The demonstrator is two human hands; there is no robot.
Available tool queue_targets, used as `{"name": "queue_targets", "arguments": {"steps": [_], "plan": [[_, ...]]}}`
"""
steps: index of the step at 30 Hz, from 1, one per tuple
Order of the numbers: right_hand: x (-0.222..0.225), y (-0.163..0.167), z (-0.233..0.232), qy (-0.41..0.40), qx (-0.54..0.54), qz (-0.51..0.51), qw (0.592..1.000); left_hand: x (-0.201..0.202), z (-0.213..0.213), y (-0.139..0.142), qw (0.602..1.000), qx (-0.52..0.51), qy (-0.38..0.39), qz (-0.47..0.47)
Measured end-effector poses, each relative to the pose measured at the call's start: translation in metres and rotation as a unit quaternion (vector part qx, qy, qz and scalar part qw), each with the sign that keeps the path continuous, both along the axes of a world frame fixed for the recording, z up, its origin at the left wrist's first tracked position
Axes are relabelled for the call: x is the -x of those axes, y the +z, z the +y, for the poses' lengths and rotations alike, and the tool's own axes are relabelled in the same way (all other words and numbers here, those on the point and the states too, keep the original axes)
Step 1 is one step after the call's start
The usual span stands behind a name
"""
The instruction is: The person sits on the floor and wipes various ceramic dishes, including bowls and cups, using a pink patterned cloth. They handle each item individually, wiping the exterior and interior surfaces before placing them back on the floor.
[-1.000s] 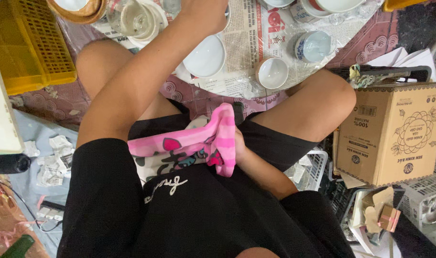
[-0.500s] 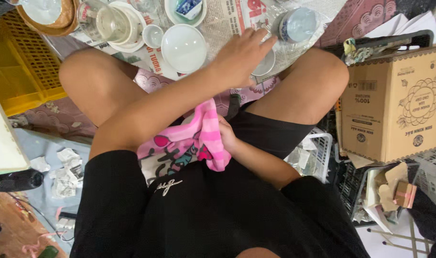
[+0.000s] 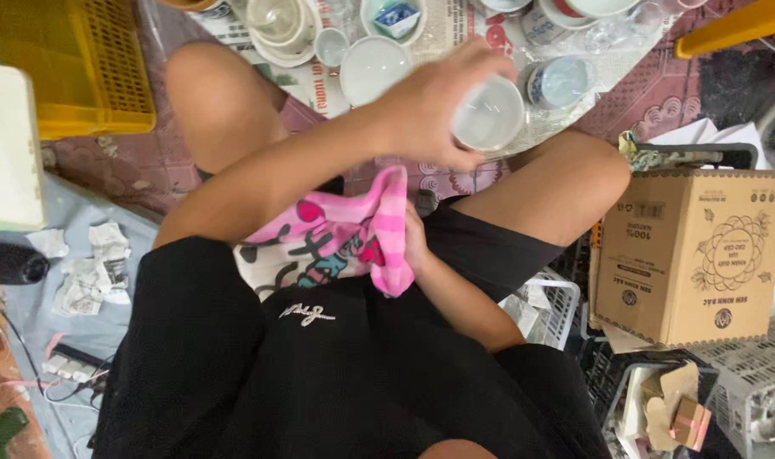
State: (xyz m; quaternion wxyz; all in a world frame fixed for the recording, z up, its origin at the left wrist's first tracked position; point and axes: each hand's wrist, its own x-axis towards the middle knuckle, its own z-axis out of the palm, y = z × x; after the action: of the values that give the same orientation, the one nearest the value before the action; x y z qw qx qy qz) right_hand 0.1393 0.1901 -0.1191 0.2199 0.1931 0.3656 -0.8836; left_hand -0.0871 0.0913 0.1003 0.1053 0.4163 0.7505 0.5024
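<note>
My left hand (image 3: 426, 106) reaches forward over my knees and grips a small white cup (image 3: 488, 115) by its rim, held above the newspaper-covered floor (image 3: 319, 81). My right hand (image 3: 416, 246) rests in my lap, shut on a pink patterned cloth (image 3: 341, 238) that covers most of its fingers. The cup hangs a little above and to the right of the cloth.
Several white bowls, saucers and cups, such as a white bowl (image 3: 372, 68), lie on the newspaper ahead. A yellow plastic crate (image 3: 73, 68) stands at the left. A cardboard box (image 3: 693, 255) and white baskets (image 3: 553, 302) sit at the right. Crumpled paper (image 3: 86, 272) lies at the left.
My left hand reached out to the dishes, closed on a small white cup and lifted it off the newspaper. The right hand stayed in my lap with the cloth.
</note>
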Motion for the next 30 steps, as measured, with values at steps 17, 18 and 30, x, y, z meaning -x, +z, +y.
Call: {"name": "queue_targets", "arguments": {"steps": [17,18,30], "plan": [[0.043,0.145,-0.026,0.03,-0.224,0.428,0.875,-0.164,-0.146,-0.073,0.948,-0.19,0.156,-0.204],[0.047,0.156,-0.022,0.093,-0.342,0.532,0.769,-0.161,-0.146,-0.077,0.941,-0.213,0.158,-0.211],[0.012,0.115,-0.039,0.252,-0.321,0.465,0.786,-0.152,-0.137,-0.087,0.94,-0.19,0.193,-0.209]]}}
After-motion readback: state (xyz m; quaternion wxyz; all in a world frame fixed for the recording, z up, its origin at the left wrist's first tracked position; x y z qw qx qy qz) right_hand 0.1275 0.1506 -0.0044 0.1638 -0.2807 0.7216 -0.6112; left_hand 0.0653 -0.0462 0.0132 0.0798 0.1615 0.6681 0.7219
